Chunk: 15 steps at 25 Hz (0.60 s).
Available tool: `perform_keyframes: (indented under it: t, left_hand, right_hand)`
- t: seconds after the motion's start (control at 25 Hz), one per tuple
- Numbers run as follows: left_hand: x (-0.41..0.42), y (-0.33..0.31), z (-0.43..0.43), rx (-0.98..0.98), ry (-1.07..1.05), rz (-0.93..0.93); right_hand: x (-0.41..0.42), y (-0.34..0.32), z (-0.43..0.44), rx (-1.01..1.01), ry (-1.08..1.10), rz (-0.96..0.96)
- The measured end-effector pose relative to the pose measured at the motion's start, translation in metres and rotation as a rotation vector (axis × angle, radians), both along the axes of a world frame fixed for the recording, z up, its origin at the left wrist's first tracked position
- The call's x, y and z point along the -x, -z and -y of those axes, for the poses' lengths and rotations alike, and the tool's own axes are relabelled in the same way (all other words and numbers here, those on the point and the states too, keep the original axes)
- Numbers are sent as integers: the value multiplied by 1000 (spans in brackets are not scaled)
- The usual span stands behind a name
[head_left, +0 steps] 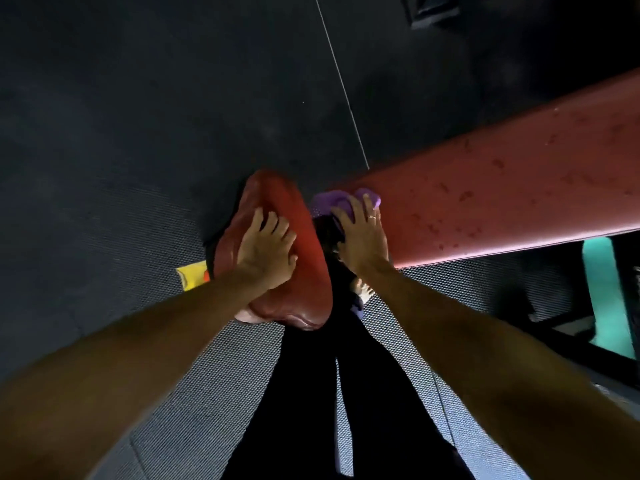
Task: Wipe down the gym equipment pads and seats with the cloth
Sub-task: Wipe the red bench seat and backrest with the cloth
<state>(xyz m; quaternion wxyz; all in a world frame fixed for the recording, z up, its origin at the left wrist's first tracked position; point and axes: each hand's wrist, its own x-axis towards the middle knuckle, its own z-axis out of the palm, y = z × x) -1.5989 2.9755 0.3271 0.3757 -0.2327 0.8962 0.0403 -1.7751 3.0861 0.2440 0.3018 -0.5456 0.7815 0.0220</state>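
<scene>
A red padded seat (304, 237) stands in the middle of the view, and my left hand (266, 249) rests flat on it with spread fingers. To its right a long red bench pad (502, 188) runs up toward the right edge, speckled with wet droplets. A purple cloth (332, 202) lies bunched at the near end of that pad. My right hand (363, 233) presses down on the cloth with straight fingers; a ring shows on one finger. Part of the cloth is hidden under the hand.
Dark rubber floor mats (138, 133) surround the bench. A yellow object (192, 277) pokes out from behind the seat on the left. A teal frame part (602, 289) and dark metal framing stand at the right. My dark-clothed legs (311, 393) are below.
</scene>
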Motion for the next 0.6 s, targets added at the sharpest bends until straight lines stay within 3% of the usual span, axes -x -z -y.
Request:
perform_keyframes:
  t: [0.16, 0.28, 0.36, 0.48, 0.6]
  left_hand:
    - [30, 52, -9, 22, 6, 65]
    - [35, 81, -16, 80, 42, 83]
    - [35, 87, -17, 118, 48, 74]
    - [36, 83, -15, 109, 47, 114]
    - [38, 76, -11, 91, 40, 114]
  right_hand:
    - [30, 36, -16, 3, -363, -215]
    - [35, 57, 17, -52, -586, -280]
    - [34, 61, 64, -60, -535, -321]
    - [66, 37, 124, -229, -308, -305]
    - [115, 9, 94, -60, -408, -306]
